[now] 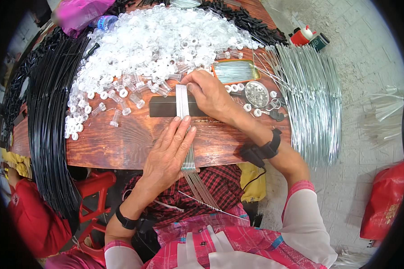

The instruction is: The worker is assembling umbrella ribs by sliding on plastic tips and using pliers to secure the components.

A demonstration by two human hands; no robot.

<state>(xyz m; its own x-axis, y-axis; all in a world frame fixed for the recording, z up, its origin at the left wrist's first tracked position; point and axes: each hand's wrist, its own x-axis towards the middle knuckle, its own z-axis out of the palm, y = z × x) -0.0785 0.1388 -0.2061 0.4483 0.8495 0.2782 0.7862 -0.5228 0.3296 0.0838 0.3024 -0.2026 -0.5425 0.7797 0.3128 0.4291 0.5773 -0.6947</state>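
Note:
A flat row of thin metal rods (182, 99) runs from the tabletop over its near edge toward my lap. Under the row's far part lies a dark flat plate (162, 106). My left hand (165, 145) rests flat on the rods with its fingers stretched out, just short of the plate. At the rods' far ends, my right hand (211, 95) is closed, thumb and fingers curled together. What its fingertips pinch is hidden. A thin rod with a coiled part (206, 204) crosses the rods' near ends over my lap.
Clear plastic tubes and white rings form a large pile (161, 42) across the table (121, 152). Black strands (54, 116) hang off its left side, silvery wires (312, 107) off its right. An orange tray (214, 71) and a round dish (257, 94) sit near my right hand.

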